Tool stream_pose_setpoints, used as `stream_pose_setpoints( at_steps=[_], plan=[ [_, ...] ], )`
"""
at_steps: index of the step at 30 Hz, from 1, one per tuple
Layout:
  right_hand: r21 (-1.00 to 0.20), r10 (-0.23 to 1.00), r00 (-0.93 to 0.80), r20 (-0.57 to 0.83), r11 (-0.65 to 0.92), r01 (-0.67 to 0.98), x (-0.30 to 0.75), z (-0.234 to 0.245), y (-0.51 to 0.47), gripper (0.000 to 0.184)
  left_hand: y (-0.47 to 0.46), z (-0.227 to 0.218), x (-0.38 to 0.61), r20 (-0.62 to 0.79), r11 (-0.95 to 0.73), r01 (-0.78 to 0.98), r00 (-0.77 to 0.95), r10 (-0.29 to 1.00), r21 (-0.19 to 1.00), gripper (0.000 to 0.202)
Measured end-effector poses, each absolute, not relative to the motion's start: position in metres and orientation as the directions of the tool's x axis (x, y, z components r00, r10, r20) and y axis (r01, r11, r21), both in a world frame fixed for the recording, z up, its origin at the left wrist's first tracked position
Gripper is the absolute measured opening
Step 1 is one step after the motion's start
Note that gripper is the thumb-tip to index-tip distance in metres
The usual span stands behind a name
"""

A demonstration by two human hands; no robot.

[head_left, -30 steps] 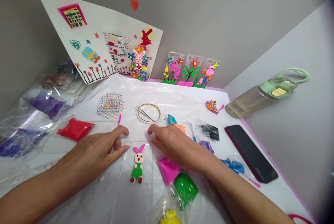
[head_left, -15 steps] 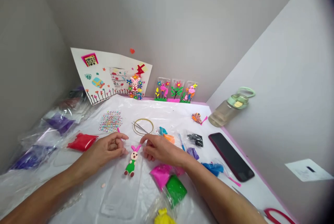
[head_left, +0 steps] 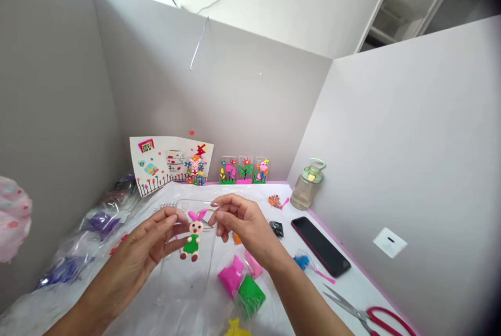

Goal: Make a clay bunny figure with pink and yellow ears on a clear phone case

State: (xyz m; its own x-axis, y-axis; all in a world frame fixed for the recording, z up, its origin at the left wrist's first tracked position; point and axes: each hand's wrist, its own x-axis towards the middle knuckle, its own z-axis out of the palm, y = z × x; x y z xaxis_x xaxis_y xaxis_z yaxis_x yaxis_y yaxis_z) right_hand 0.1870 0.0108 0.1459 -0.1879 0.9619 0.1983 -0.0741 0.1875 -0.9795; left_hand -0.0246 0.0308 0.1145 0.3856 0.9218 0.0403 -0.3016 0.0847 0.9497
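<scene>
Left hand (head_left: 143,252) and right hand (head_left: 243,227) pinching clear phone case (head_left: 187,276) bearing clay bunny (head_left: 192,237), bagged green clay (head_left: 250,294) nearby

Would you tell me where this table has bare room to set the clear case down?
Bare sheet lies in front of the decorated phone cases, left of the water bottle; another patch lies between the blue clay and the scissors. Clay bags crowd below the right hand and along the left wall.
</scene>
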Motion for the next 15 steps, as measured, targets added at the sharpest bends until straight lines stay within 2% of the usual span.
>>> stream_pose_setpoints(
  at_steps=[2, 4, 6, 8, 9, 11, 13, 15],
  plan=[
    [-0.961, 0.951, -0.141, 0.275, 0.273, -0.031, 0.182, 0.163, -0.003, 0.020, 0.018, 0.129, -0.021, 0.055, 0.078, -0.343, 0.362, 0.930, 0.936, 0.022],
    [-0.891, 0.901, -0.063, 0.429, 0.434, 0.134, 0.178, 0.174, -0.018, 0.024, 0.006, 0.140, -0.017, 0.078, 0.041, -0.363, 0.307, 0.949, 0.931, 0.022],
    [-0.682, 0.751, -0.045, 0.659, 0.622, 0.386, 0.175, 0.181, -0.034, 0.033, -0.004, 0.148, -0.015, 0.118, -0.019, -0.371, 0.247, 0.962, 0.928, 0.024],
    [-0.368, 0.542, -0.146, 0.828, 0.721, 0.587, 0.175, 0.184, -0.047, 0.038, -0.013, 0.153, -0.014, 0.156, -0.071, -0.364, 0.209, 0.965, 0.929, 0.026],
    [-0.229, 0.456, -0.211, 0.864, 0.731, 0.643, 0.175, 0.184, -0.052, 0.038, -0.016, 0.153, -0.015, 0.172, -0.090, -0.361, 0.202, 0.964, 0.928, 0.026],
    [-0.045, 0.360, -0.308, 0.881, 0.710, 0.702, 0.176, 0.185, -0.059, 0.039, -0.020, 0.153, -0.017, 0.191, -0.111, -0.359, 0.195, 0.962, 0.927, 0.028],
    [0.031, 0.340, -0.357, 0.870, 0.685, 0.728, 0.177, 0.185, -0.063, 0.042, -0.022, 0.151, -0.020, 0.191, -0.112, -0.350, 0.198, 0.961, 0.930, 0.031],
    [0.054, 0.343, -0.377, 0.860, 0.674, 0.737, 0.177, 0.185, -0.063, 0.044, -0.022, 0.148, -0.024, 0.187, -0.109, -0.334, 0.211, 0.959, 0.936, 0.033]
  ],
)
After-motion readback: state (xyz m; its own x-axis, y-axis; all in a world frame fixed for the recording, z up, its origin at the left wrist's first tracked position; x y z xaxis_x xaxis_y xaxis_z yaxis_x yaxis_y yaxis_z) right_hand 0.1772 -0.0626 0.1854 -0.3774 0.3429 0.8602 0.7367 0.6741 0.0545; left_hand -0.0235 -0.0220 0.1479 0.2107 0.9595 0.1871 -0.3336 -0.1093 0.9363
